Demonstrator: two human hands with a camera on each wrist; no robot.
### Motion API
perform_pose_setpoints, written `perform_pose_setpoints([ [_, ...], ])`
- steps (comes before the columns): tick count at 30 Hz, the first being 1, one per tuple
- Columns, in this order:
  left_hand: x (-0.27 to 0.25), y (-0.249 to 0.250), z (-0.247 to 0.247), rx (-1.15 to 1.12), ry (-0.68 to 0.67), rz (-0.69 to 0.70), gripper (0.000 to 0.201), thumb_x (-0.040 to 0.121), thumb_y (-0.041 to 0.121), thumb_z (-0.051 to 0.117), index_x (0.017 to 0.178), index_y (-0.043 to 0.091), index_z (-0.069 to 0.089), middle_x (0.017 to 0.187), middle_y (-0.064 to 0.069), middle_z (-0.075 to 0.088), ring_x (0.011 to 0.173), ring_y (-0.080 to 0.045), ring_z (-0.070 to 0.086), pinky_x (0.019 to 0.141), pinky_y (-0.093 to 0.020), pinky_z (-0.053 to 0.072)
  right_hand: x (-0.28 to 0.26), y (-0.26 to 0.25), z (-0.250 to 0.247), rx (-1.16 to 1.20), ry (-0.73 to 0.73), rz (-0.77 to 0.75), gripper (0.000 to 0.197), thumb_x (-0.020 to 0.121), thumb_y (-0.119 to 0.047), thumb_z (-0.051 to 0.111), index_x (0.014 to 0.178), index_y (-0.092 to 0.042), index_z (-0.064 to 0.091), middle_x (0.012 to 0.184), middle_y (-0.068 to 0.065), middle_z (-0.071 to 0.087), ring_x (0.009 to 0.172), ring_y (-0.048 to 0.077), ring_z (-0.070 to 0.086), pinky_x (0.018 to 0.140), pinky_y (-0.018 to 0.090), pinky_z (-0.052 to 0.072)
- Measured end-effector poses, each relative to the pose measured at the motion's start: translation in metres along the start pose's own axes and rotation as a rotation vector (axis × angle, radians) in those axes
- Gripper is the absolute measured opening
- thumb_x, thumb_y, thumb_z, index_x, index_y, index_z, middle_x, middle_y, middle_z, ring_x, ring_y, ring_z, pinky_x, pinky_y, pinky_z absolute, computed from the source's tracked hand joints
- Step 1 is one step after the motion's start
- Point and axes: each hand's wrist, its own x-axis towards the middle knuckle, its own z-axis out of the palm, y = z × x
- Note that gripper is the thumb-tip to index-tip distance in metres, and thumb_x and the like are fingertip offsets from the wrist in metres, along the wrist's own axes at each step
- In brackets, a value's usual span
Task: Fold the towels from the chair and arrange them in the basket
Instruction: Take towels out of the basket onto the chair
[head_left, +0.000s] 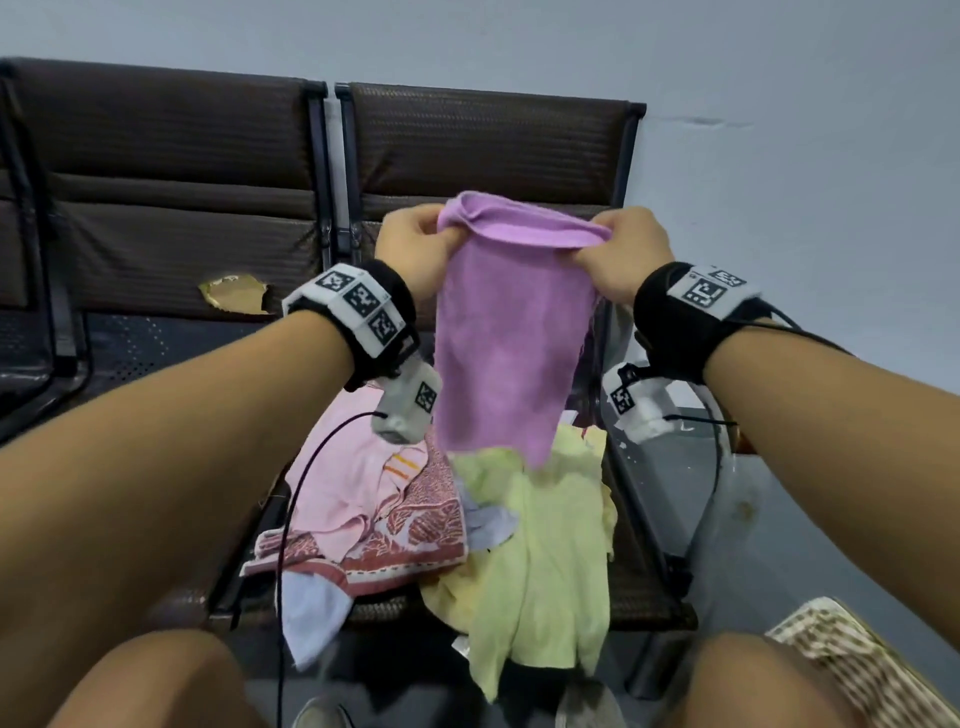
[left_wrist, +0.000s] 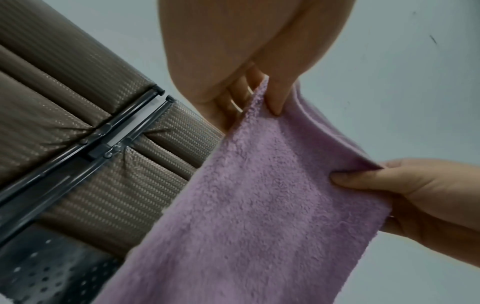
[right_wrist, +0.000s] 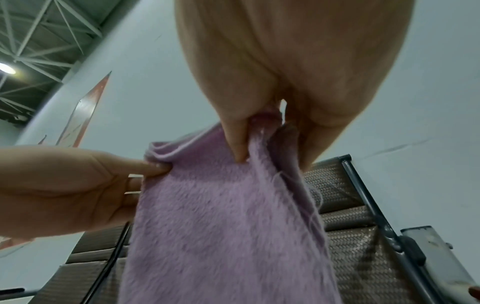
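Observation:
A lilac towel (head_left: 509, 332) hangs doubled in the air in front of the brown chair (head_left: 498, 150). My left hand (head_left: 415, 244) pinches its top left corner and my right hand (head_left: 618, 249) pinches the top right one. In the left wrist view the left hand (left_wrist: 262, 96) pinches the lilac towel (left_wrist: 259, 205) between thumb and fingers, and the right hand (left_wrist: 363, 181) does likewise. The right wrist view shows my right hand (right_wrist: 249, 142) on the lilac towel (right_wrist: 221, 226) and the left hand (right_wrist: 153, 168) at the other corner. Below lies a heap of towels on the chair seat: a pink one (head_left: 348, 478), a red patterned one (head_left: 415, 530) and a pale yellow one (head_left: 545, 545).
A woven basket (head_left: 852, 665) shows at the lower right, beside my knee. A second brown chair (head_left: 171, 176) with a torn seat pad stands on the left. A grey wall runs behind both. Black cables hang from my wrist cameras over the heap.

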Motion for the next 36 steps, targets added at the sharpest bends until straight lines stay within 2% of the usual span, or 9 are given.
perform_pose_setpoints([
  [6, -0.015, -0.029, -0.012, 0.011, -0.119, -0.063, 0.021, 0.070, 0.000, 0.073, 0.071, 0.020, 0.068, 0.069, 0.006, 0.068, 0.061, -0.003, 0.060, 0.058, -0.022, 0.050, -0.014, 0.029, 0.016, 0.062, -0.126, -0.062, 0.015, 0.083, -0.018, 0.071, 0.082, -0.020, 0.056, 0.076, -0.003, 0.058, 0.068, 0.013, 0.054, 0.057, 0.026, 0.043],
  [9, -0.054, -0.075, -0.015, 0.133, -0.305, -0.265, 0.022, 0.071, -0.006, 0.073, 0.074, 0.012, 0.062, 0.078, -0.010, 0.063, 0.073, -0.018, 0.059, 0.073, -0.038, 0.053, -0.047, 0.064, 0.039, -0.022, -0.380, -0.015, 0.006, 0.083, -0.014, 0.067, 0.086, -0.016, 0.063, 0.081, 0.003, 0.066, 0.071, 0.021, 0.061, 0.059, 0.030, 0.051],
  [12, -0.101, -0.115, -0.013, 0.210, -0.571, -0.474, 0.018, 0.085, -0.009, 0.060, 0.101, -0.002, 0.062, 0.092, -0.019, 0.059, 0.083, -0.025, 0.058, 0.087, -0.051, 0.054, -0.085, 0.094, 0.062, -0.176, -0.734, 0.016, 0.010, 0.085, -0.016, 0.067, 0.089, -0.010, 0.073, 0.081, 0.011, 0.071, 0.073, 0.022, 0.064, 0.067, 0.033, 0.054],
  [16, -0.144, -0.148, -0.013, 0.280, -0.832, -0.688, 0.016, 0.092, -0.006, 0.056, 0.100, 0.007, 0.056, 0.076, -0.009, 0.055, 0.052, -0.014, 0.055, 0.049, -0.026, 0.054, -0.126, 0.127, 0.085, -0.077, -1.098, 0.225, 0.011, 0.087, -0.009, 0.068, 0.077, -0.008, 0.073, 0.070, 0.003, 0.067, 0.062, 0.012, 0.065, 0.060, 0.027, 0.058],
  [19, -0.147, -0.155, -0.011, 0.348, -0.894, -0.793, 0.010, 0.091, 0.002, 0.060, 0.099, 0.005, 0.063, 0.079, -0.014, 0.062, 0.063, -0.023, 0.059, 0.055, -0.029, 0.053, -0.133, 0.141, 0.089, 0.087, -1.244, 0.417, 0.013, 0.092, -0.007, 0.065, 0.080, -0.009, 0.068, 0.064, -0.003, 0.070, 0.054, 0.008, 0.066, 0.049, 0.019, 0.052],
  [23, -0.122, -0.165, -0.004, 0.312, -0.802, -0.839, 0.026, 0.090, 0.012, 0.059, 0.114, 0.004, 0.065, 0.089, -0.011, 0.070, 0.072, -0.022, 0.064, 0.053, -0.025, 0.053, -0.116, 0.150, 0.103, 0.136, -1.055, 0.479, 0.021, 0.092, -0.023, 0.068, 0.098, -0.003, 0.069, 0.074, 0.002, 0.068, 0.061, 0.013, 0.063, 0.051, 0.023, 0.050],
  [27, -0.098, -0.190, 0.005, 0.273, -0.525, -0.681, 0.012, 0.095, 0.019, 0.058, 0.101, 0.016, 0.068, 0.100, -0.009, 0.070, 0.077, -0.020, 0.067, 0.055, -0.028, 0.054, -0.094, 0.161, 0.126, 0.250, -0.779, 0.501, 0.015, 0.091, -0.012, 0.063, 0.101, -0.001, 0.064, 0.098, 0.011, 0.066, 0.079, 0.017, 0.067, 0.060, 0.024, 0.056],
  [33, -0.090, -0.224, 0.020, 0.314, -0.279, -0.559, 0.023, 0.101, 0.027, 0.050, 0.085, 0.019, 0.065, 0.084, -0.009, 0.062, 0.082, -0.026, 0.059, 0.076, -0.036, 0.050, -0.071, 0.170, 0.164, 0.080, -0.556, 0.371, 0.022, 0.091, -0.010, 0.056, 0.109, -0.008, 0.068, 0.103, 0.012, 0.073, 0.091, 0.027, 0.071, 0.085, 0.043, 0.059],
  [36, -0.087, -0.226, 0.026, 0.331, -0.186, -0.590, 0.018, 0.096, 0.030, 0.054, 0.106, 0.020, 0.064, 0.104, -0.012, 0.067, 0.097, -0.031, 0.063, 0.092, -0.039, 0.053, -0.071, 0.170, 0.174, -0.055, -0.495, 0.319, 0.033, 0.092, -0.021, 0.057, 0.124, -0.015, 0.060, 0.114, 0.008, 0.071, 0.102, 0.026, 0.067, 0.092, 0.036, 0.053],
])
